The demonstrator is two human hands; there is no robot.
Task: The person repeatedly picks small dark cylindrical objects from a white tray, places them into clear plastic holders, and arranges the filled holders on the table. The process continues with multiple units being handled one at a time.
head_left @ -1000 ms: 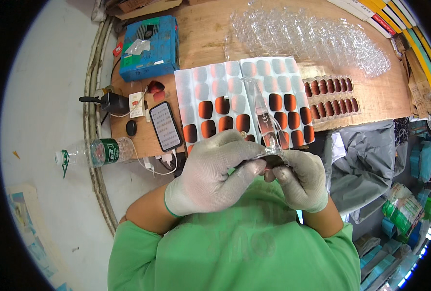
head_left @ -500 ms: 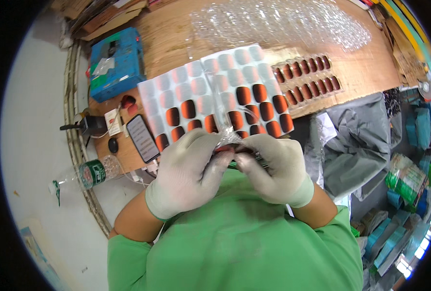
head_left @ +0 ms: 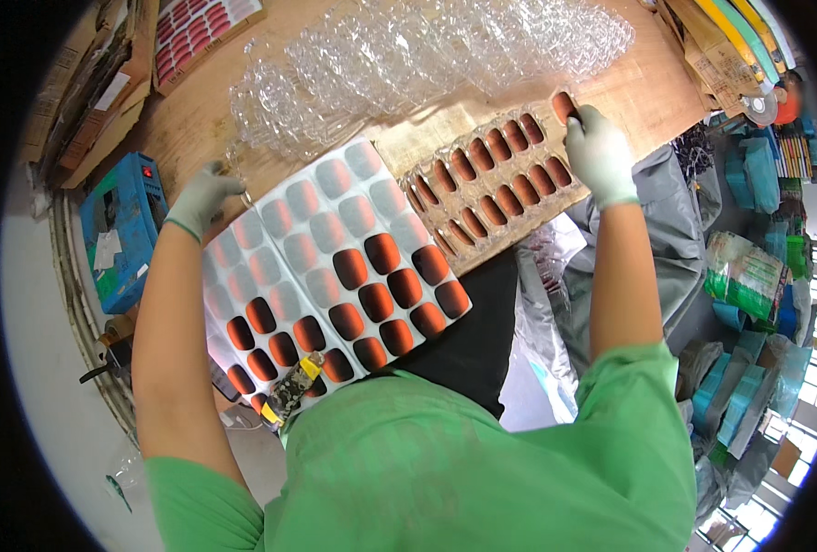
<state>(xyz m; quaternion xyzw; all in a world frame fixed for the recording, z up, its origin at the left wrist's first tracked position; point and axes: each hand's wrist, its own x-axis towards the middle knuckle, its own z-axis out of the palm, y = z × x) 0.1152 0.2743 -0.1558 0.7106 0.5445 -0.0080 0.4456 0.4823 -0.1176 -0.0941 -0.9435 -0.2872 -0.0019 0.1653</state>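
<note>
Wooden bench (head_left: 666, 103): is carrying everything listed here. Clear plastic pieces (head_left: 427, 55), heaped: lying beyond and right of the left grip (head_left: 203, 198). White sheet (head_left: 364, 233) with orange-and-black lenses: lying just right of the left grip, extending towards the body. Framed dark-red lenses (head_left: 480, 153), two rows: lying left of the right grip (head_left: 599, 158). Left grip: hovering by the heap's near end; whether it is holding anything, cannot tell. Right grip: pinching one lens piece (head_left: 564, 105), just beyond the row ends. Step, as judged: adding that piece to the rows; next move seemingly calling for aligning, then loosening the fingers.
</note>
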